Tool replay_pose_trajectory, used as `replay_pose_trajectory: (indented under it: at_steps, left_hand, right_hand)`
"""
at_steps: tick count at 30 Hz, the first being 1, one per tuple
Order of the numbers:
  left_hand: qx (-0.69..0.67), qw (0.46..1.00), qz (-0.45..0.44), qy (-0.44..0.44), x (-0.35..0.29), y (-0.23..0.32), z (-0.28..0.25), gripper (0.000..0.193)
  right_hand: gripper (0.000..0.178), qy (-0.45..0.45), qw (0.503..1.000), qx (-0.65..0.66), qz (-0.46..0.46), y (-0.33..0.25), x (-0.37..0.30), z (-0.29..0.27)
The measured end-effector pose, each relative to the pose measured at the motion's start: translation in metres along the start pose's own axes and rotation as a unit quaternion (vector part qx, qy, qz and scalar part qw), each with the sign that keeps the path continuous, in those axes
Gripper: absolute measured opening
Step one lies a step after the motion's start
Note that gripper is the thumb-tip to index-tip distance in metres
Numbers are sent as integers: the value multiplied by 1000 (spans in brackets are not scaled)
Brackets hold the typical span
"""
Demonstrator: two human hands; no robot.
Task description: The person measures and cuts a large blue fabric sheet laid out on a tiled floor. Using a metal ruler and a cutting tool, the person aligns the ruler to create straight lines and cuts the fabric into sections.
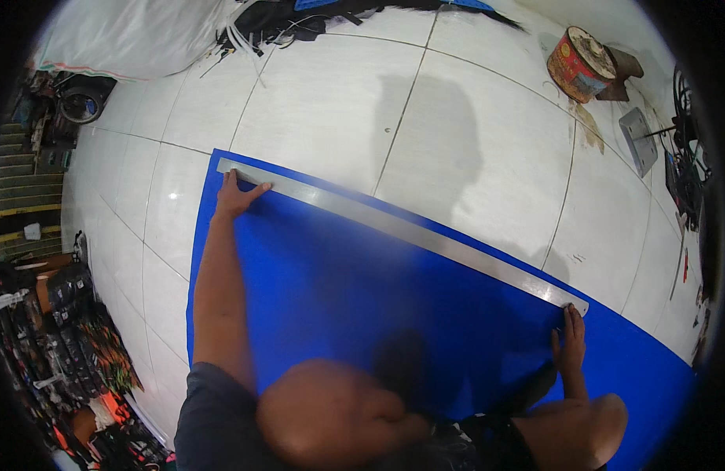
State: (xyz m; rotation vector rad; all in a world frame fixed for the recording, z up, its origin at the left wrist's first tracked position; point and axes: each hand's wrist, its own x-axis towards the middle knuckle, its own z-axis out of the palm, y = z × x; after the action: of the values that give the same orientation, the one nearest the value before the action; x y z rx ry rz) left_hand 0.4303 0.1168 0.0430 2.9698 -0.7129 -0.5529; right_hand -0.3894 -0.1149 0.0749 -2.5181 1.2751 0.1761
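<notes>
Long flat silver metal straightedge (402,233) lies across a large sheet of bright blue material (339,298) spread on the white tiled floor (472,133). It runs from the sheet's far left corner down to the right, close along the sheet's far edge, and its two ends are pinned by the person's hands.

The left hand (237,196) reaches out at the end of a straight forearm and presses on the straightedge's left end; its fingers are spread wide and laid flat, the fingertips touching the metal, the thumb angled out to the right along the lower edge. It grips nothing, only bears down.

The right hand (571,341) rests near the right end of the straightedge, fingers extended and close together, the tips touching the metal bar's lower edge just short of its end. The palm lies on the blue sheet. It too is flat and holds nothing.

The person's bare knees fill the lower middle of the view, over the near part of the sheet, and their shadow falls on the tiles beyond the bar.

Well apart, at the far right, a round red tin can (580,64) stands beside a small grey metal plate (638,140). A white woven sack (127,35) lies at the far left, and a cluttered rack of dark goods (56,337) lines the left rim.
</notes>
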Motion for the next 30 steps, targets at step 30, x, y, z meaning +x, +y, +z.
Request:
replay_pose_trajectory:
  at_steps: [30]
  left_hand:
    - [-17, 998, 64, 17, 16, -4, 13, 127]
  right_hand:
    - [70, 9, 998, 16, 55, 6, -5, 5]
